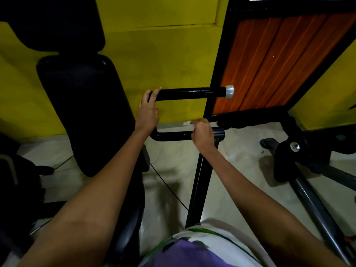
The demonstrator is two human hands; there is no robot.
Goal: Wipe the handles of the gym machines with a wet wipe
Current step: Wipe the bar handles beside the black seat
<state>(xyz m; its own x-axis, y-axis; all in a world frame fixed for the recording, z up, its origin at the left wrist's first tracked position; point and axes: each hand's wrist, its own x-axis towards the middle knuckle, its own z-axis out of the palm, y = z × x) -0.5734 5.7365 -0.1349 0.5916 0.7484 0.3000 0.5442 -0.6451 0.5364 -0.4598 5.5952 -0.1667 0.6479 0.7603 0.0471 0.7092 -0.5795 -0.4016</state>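
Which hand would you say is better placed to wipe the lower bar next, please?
Right. The right hand already grips the wet wipe on the lower bar; the left hand merely holds the upper handle.

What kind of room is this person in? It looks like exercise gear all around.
Most likely a small gym. A black padded backrest stands against a yellow wall, a black bar handle with a silver end cap juts out beside it, and more machine frames stand on the pale floor.

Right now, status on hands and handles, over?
Left hand grips upper handle at bend. Right hand holds wet wipe on lower bar. No obstruction.
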